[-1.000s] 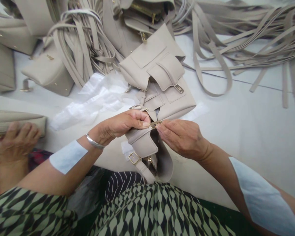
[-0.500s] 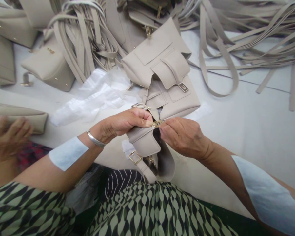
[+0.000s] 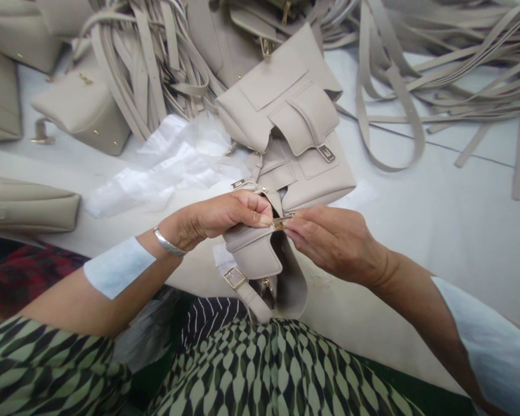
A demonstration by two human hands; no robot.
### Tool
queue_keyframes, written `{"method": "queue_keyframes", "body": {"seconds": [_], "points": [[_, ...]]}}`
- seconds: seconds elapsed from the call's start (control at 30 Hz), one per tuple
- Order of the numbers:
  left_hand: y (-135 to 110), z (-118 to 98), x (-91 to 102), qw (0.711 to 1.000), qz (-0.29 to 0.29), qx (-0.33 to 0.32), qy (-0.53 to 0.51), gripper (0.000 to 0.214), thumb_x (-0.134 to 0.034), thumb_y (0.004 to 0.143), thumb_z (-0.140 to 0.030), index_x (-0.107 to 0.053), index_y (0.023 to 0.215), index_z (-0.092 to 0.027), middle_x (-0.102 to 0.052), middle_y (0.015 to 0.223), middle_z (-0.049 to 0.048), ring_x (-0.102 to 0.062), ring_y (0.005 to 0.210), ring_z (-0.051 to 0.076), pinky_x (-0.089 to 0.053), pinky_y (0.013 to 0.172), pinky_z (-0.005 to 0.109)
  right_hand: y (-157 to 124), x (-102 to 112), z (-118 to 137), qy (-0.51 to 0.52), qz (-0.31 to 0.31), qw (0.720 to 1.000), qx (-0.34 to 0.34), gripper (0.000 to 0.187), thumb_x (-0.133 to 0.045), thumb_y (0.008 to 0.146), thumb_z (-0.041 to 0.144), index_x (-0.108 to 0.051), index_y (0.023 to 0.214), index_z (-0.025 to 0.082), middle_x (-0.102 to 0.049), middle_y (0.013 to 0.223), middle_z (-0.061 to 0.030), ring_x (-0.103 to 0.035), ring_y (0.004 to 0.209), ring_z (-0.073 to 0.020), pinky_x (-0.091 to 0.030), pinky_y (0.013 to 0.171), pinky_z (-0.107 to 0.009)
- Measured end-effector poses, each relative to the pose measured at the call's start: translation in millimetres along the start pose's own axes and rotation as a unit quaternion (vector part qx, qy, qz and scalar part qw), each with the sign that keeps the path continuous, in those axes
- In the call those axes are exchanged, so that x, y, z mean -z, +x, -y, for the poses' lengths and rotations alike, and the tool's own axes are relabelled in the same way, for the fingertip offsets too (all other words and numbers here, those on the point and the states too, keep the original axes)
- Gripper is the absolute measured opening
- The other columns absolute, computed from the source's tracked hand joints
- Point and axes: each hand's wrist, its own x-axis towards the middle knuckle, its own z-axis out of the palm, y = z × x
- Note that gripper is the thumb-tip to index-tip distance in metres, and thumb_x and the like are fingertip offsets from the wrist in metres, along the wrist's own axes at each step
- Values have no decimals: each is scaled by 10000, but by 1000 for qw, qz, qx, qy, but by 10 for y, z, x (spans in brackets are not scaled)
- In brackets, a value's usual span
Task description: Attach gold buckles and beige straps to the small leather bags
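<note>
A beige handbag lies in front of me, its flap and buckled strap towards my body. My left hand is closed, thumb pressing the bag's edge beside a gold metal clasp. From the right, my right hand pinches a thin shiny piece at the clasp. Whether that piece is part of the clasp, I cannot tell. Below the flap shows a gold square buckle. Just beyond my hands, another beige handbag lies with its flap and metal lock showing.
Crumpled white wrapping lies left of the bags. Bundles of beige straps are heaped behind, with more straps at the far right. Other beige bags stand at the left, on the white table.
My right hand has turned slightly, and a thin shiny piece now shows at its fingertips. My left hand holds the same grip. Another person's hand at the left has gone from view.
</note>
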Motion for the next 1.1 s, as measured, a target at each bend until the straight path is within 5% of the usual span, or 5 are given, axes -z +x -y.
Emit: {"method": "queue_keyframes", "body": {"seconds": [0.43, 0.63, 1.1], "points": [[22, -19, -8, 999, -13, 15, -42, 214, -688, 686, -284, -568, 711, -108, -483, 581, -29, -409, 473, 65, -314, 446, 184, 10, 2, 77, -59, -24, 998, 27, 133, -476, 894, 129, -607, 876, 119, -647, 712, -51, -587, 676, -151, -402, 546, -270], [15, -23, -28, 998, -28, 7, -48, 198, -674, 678, -265, -579, 727, -99, -489, 582, -25, -412, 469, 65, -315, 439, 181, 27, -7, 125, -87, 17, 996, 0, 133, -533, 865, 173, -563, 737, 153, -584, 629, -29, -535, 629, -158, -338, 524, -290], [34, -56, -44, 1000, 4, -5, -16, 191, -643, 687, -246, -512, 627, -121, -440, 544, -41, -353, 450, 52, -258, 413, 177, 11, -99, 74, -72, 26, 996, -44, 138, -479, 867, 174, -513, 733, 175, -551, 648, -14, -475, 599, -150, -303, 540, -266]]}}
